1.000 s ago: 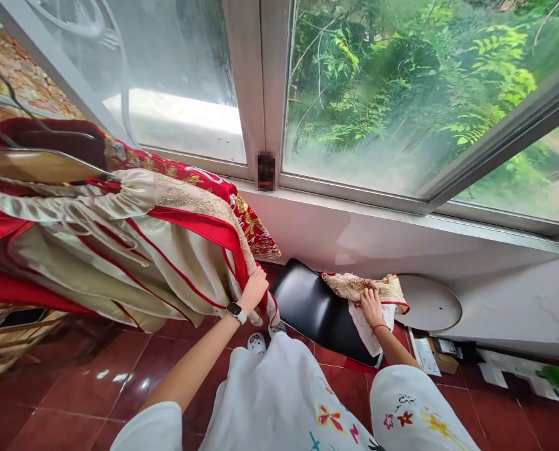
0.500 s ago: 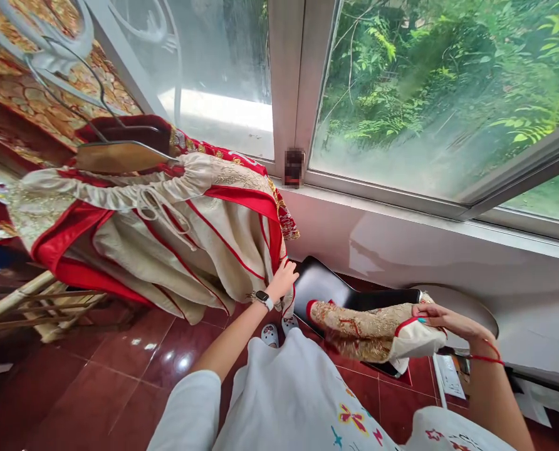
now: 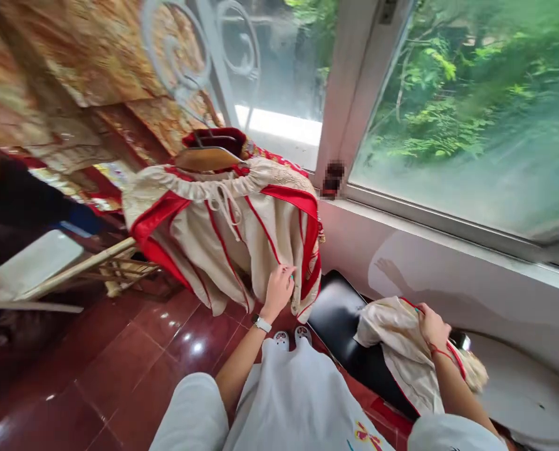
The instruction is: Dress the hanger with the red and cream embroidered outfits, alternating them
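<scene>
A cream and red embroidered robe [image 3: 223,219] hangs on a wooden hanger [image 3: 204,158] in the middle of the view. My left hand [image 3: 277,289], a watch on its wrist, grips the robe's lower right hem. My right hand [image 3: 430,326] is closed on a smaller cream cloth with red trim [image 3: 397,341], lifted just above a black chair seat [image 3: 340,316] under the window.
A white window sill and wall [image 3: 449,250] run along the right. A round white board [image 3: 528,394] lies at the lower right. Gold-patterned fabrics [image 3: 73,69] hang at the upper left, with wooden poles [image 3: 73,272] below them. The floor is glossy red tile [image 3: 120,369].
My right hand has picked the small cloth up from the chair and turned it so its cream lining shows. My left hand stays on the robe. My view has swung left.
</scene>
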Motion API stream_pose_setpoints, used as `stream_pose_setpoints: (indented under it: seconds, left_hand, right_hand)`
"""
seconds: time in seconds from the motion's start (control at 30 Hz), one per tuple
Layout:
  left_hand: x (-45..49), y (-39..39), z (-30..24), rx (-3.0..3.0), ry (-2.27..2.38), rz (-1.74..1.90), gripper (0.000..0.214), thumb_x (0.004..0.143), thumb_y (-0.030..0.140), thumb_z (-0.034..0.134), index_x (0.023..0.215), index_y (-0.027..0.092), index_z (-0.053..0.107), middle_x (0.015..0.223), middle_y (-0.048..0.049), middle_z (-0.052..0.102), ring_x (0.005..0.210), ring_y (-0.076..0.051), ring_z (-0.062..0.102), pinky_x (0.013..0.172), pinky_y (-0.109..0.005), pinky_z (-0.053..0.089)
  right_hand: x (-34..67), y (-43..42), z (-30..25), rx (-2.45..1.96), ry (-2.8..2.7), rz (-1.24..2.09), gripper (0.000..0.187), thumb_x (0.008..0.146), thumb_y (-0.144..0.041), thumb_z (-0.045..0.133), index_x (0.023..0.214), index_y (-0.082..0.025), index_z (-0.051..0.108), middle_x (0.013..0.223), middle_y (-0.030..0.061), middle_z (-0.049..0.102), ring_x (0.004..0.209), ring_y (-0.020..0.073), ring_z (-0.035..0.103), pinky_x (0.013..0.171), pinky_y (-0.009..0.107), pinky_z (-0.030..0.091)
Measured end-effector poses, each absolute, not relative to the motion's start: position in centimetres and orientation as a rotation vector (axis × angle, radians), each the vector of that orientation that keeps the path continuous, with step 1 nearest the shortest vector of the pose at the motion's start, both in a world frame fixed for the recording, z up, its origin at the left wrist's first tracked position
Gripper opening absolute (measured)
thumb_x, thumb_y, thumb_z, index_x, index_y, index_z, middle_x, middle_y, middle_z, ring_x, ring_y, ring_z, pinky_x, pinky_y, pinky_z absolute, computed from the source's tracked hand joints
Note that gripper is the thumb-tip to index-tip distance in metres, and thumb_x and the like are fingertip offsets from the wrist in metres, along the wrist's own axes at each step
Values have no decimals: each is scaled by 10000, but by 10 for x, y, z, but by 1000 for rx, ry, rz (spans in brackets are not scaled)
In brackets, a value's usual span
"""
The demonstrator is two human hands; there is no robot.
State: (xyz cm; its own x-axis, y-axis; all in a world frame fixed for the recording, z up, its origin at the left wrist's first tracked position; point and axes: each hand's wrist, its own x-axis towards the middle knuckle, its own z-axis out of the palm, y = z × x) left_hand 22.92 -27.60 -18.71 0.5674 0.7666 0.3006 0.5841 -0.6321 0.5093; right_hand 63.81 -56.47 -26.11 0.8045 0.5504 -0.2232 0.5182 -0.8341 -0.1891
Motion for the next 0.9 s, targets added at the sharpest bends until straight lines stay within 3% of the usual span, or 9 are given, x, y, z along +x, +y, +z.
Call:
stream_pose_setpoints:
  seconds: [0.1, 0.2, 0.33, 0.4, 0.47, 0.57, 0.63, 0.77, 0.9]
  left_hand:
    - [197, -250, -166, 2089, 1436, 1184, 294, 948, 164, 451, 1227, 191, 540, 1135, -103, 605, 943, -183, 617, 883, -318, 518]
    - [173, -208, -133, 1820, 1643, 1467, 354, 955, 252, 504, 1297, 185, 446, 1139, -103, 601, 838, -155, 609, 789, -282, 519]
    - [165, -160, -99, 1956, 1756, 1259, 173, 991, 298, 488, 1098, 190, 569, 1046, -93, 656, 800, -170, 633, 739, -282, 482]
    - [169, -158, -100, 2050, 1795, 1069, 250, 1032, 272, 384, 932, 199, 601, 901, -74, 675, 779, -185, 647, 709, -283, 459]
    - [174, -178, -119, 2096, 1860, 925, 344, 1053, 257, 303, 919, 198, 614, 854, -78, 684, 792, -197, 663, 708, -288, 457]
    - [177, -240, -171, 2216, 1814, 377, 410, 1040, 184, 232, 1027, 174, 642, 946, -132, 711, 898, -237, 697, 748, -337, 492]
    - [175, -290, -206, 2251, 1563, -54, 380, 976, 91, 306, 1022, 171, 674, 921, -135, 728, 867, -254, 722, 697, -356, 511]
    - [160, -367, -249, 2234, 1249, -279, 195, 826, 119, 598, 673, 219, 664, 690, -38, 695, 676, -208, 716, 582, -303, 508]
    - [145, -374, -255, 2269, 1093, -250, 185, 874, 187, 575, 738, 228, 693, 802, -49, 722, 763, -216, 730, 640, -315, 544]
  right_hand:
    - [641, -566, -288, -2922, -871, 191, 542, 953, -348, 239, 1322, -195, 605, 1280, 237, 622, 1197, 450, 533, 937, 673, 395]
    - [643, -554, -305, -2873, -909, 2, 557, 925, -400, 294, 1370, -216, 575, 1291, 265, 568, 1225, 503, 486, 918, 676, 407]
    - [618, -509, -310, -2648, -1145, 91, 520, 865, -347, 356, 1292, -189, 605, 1117, 245, 591, 1165, 471, 539, 909, 625, 450]
    - [591, -475, -305, -2485, -1270, 160, 470, 830, -323, 369, 1190, -182, 637, 1039, 202, 609, 1132, 431, 570, 959, 615, 442]
    - [554, -437, -290, -2292, -1346, 255, 418, 812, -327, 383, 1115, -197, 640, 1030, 172, 633, 1091, 386, 595, 984, 588, 445]
    - [486, -379, -243, -1916, -1399, 468, 391, 853, -358, 412, 1151, -189, 600, 1060, 148, 662, 1007, 301, 629, 963, 485, 488]
    - [435, -341, -196, -1679, -1382, 584, 402, 909, -379, 428, 1245, -196, 550, 1039, 109, 665, 957, 245, 638, 915, 413, 513]
    - [344, -258, -88, -1341, -1496, 556, 471, 977, -359, 449, 1427, -225, 421, 948, 37, 638, 798, 173, 601, 802, 327, 505]
    - [292, -189, -23, -1327, -1724, 440, 465, 1009, -360, 442, 1445, -200, 417, 799, 13, 609, 703, 182, 579, 796, 346, 490]
